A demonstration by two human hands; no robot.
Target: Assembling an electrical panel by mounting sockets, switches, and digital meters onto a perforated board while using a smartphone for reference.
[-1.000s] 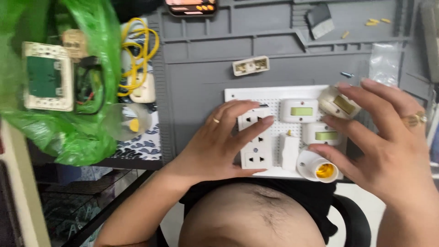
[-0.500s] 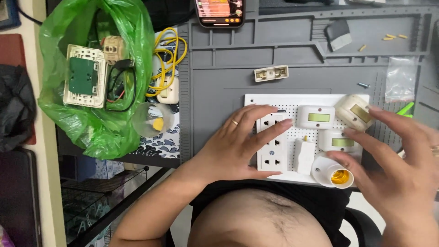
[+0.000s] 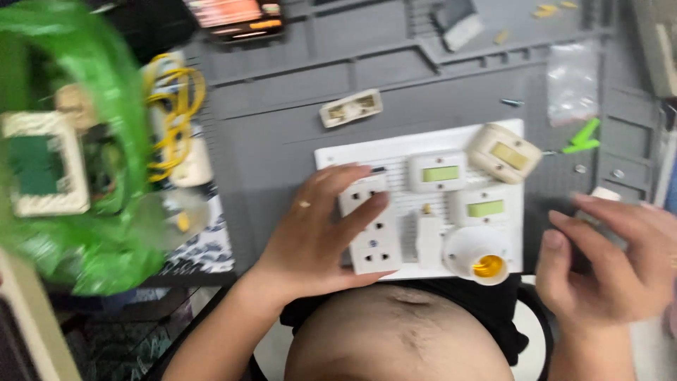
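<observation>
Left hand (image 3: pixel 321 236) lies flat, fingers spread, pressing the white electrical board (image 3: pixel 395 152) at the bench's near edge; right hand (image 3: pixel 613 257) hovers beside it, half-curled and empty.

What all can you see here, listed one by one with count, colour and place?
switch board: one, white, on the grey mat, centre
sockets: two, white, board's left side
lamp holder: one, white, brass inside, board's near edge
loose module: one, cream, board's far right corner
small part: one, cream, beyond the board
green bag: one, far left
yellow wires: a bundle, beside the bag
left hand: on the sockets
right hand: off the board's right edge, open, blurred
</observation>
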